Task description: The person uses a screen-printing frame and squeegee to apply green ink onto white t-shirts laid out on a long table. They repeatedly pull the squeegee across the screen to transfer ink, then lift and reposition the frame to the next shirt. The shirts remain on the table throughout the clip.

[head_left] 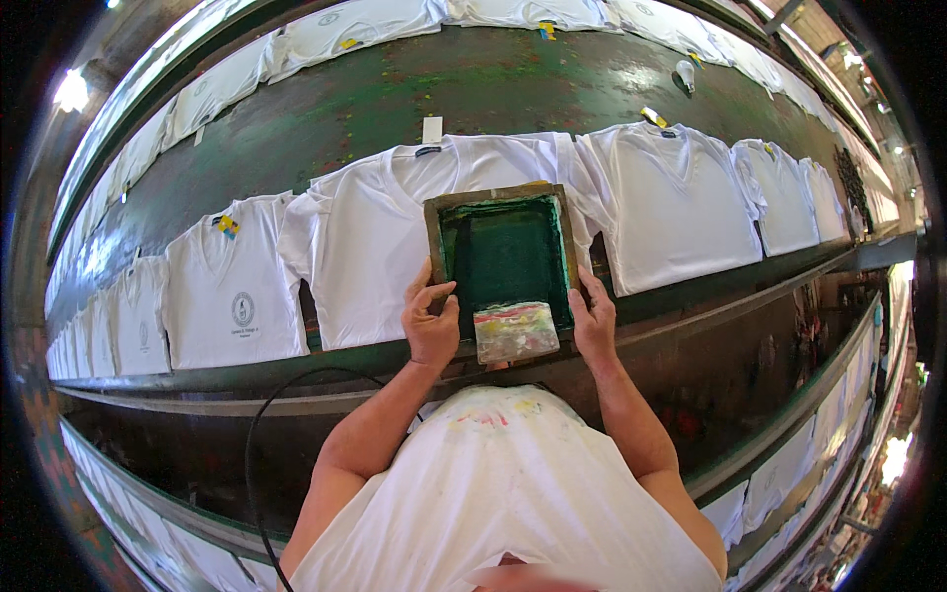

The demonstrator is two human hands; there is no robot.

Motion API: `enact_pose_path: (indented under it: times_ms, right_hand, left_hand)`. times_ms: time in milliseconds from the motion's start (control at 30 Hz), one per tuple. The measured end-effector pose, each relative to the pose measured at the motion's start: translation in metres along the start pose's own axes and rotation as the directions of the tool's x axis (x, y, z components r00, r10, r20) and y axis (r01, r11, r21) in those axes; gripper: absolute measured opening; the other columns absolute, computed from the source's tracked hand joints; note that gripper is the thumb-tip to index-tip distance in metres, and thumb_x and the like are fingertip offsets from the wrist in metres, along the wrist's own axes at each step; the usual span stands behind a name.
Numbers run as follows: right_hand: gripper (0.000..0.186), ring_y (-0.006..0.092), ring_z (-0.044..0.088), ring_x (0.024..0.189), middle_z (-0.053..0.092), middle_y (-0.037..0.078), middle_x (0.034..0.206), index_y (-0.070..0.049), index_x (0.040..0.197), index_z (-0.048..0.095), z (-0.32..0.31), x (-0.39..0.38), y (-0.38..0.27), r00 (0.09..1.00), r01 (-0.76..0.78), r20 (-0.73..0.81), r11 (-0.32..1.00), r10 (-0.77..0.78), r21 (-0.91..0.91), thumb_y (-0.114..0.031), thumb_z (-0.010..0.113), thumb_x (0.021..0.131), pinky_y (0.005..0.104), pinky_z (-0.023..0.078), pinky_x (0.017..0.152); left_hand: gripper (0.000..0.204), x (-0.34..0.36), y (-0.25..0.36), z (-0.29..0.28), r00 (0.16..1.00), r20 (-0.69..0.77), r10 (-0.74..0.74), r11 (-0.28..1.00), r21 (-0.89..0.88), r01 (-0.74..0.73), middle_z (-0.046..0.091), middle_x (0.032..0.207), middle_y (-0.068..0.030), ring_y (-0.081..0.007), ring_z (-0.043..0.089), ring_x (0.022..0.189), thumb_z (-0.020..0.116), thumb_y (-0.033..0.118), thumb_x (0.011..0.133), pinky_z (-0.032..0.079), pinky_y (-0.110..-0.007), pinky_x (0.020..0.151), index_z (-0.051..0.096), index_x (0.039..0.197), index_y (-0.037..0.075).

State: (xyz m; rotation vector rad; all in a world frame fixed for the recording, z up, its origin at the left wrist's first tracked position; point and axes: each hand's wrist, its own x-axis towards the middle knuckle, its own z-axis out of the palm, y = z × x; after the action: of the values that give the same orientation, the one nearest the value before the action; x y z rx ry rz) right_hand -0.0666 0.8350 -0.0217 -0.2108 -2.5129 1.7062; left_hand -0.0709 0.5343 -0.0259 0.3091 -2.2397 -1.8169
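Note:
My left hand (430,306) grips the left side of a square screen-printing frame (501,242) with a dark green mesh, and my right hand (594,311) grips its right side. A paint-streaked squeegee (516,333) lies in the near part of the frame and overhangs its lower edge. The frame is over a white V-neck T-shirt (365,257) laid on a long green board (375,89). Beside it lie more white shirts, the one on the left (227,306) bearing a small dark printed emblem, the one on the right (676,227) with no print that I can see.
Further rows of white shirts line the far board (335,32) and the lower racks at both sides (774,493). A white bottle-like object (686,75) lies on the board at the back right. A black cable (258,434) hangs beside my left arm. A metal rail (197,403) runs along the near edge.

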Motion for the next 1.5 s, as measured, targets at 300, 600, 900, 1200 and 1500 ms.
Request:
enact_pose_path:
  times_ms: [300,600,900,1200,1500]
  right_hand:
    - [0.051,0.0338,0.063,0.143,0.065,0.022,0.155,0.000,0.159,0.062,-0.003,0.003,0.000,0.999,0.029,0.037,0.997,-0.026,-0.071,-0.003,0.059,0.108,0.0422,0.045,0.124]
    - [0.053,0.0277,0.062,0.147,0.068,0.019,0.156,0.004,0.158,0.062,-0.003,0.001,-0.001,0.999,-0.050,0.022,0.999,0.050,-0.002,0.004,0.059,0.105,0.0361,0.043,0.126]
    - [0.052,0.0362,0.062,0.144,0.065,0.024,0.154,-0.001,0.159,0.062,-0.001,0.005,0.002,0.999,-0.007,0.036,0.999,0.009,-0.048,0.000,0.063,0.106,0.0421,0.046,0.125]
    - [0.051,0.0388,0.064,0.140,0.068,0.025,0.148,-0.002,0.156,0.065,-0.002,0.008,-0.004,0.999,-0.019,0.037,0.995,0.022,-0.093,0.000,0.064,0.104,0.0434,0.048,0.121]
    - [0.048,0.0317,0.072,0.127,0.076,0.016,0.137,-0.001,0.145,0.072,-0.015,0.012,-0.039,0.996,0.082,0.036,0.997,-0.082,0.002,-0.001,0.078,0.098,0.0432,0.055,0.112]
  left_hand:
    - [0.021,0.001,0.004,-0.003,1.000,-0.003,0.031,0.999,0.004,-0.031,0.062,0.166,-0.0214,-0.0292,0.065,0.144,0.078,-0.009,0.093,0.056,-0.034,0.108,0.084,0.109,0.003]
    - [0.019,0.000,-0.001,-0.003,1.000,0.009,0.026,1.000,0.011,-0.026,0.059,0.167,-0.0220,-0.0235,0.065,0.141,0.076,-0.009,0.095,0.056,-0.030,0.105,0.083,0.111,0.001]
    - [0.018,0.003,-0.004,-0.004,0.995,0.014,0.099,0.993,0.064,-0.100,0.060,0.166,-0.0223,-0.0182,0.071,0.125,0.076,-0.009,0.095,0.057,-0.029,0.095,0.082,0.110,0.001]
    - [0.018,0.004,-0.009,-0.004,1.000,0.015,-0.003,1.000,0.019,0.002,0.060,0.167,-0.0221,-0.0152,0.071,0.121,0.077,-0.008,0.095,0.056,-0.028,0.094,0.083,0.110,0.001]
    - [0.036,0.008,-0.010,-0.005,0.999,0.017,0.049,0.999,-0.020,-0.049,0.057,0.170,-0.0213,-0.0266,0.064,0.145,0.077,-0.007,0.096,0.056,-0.037,0.115,0.076,0.132,-0.003]
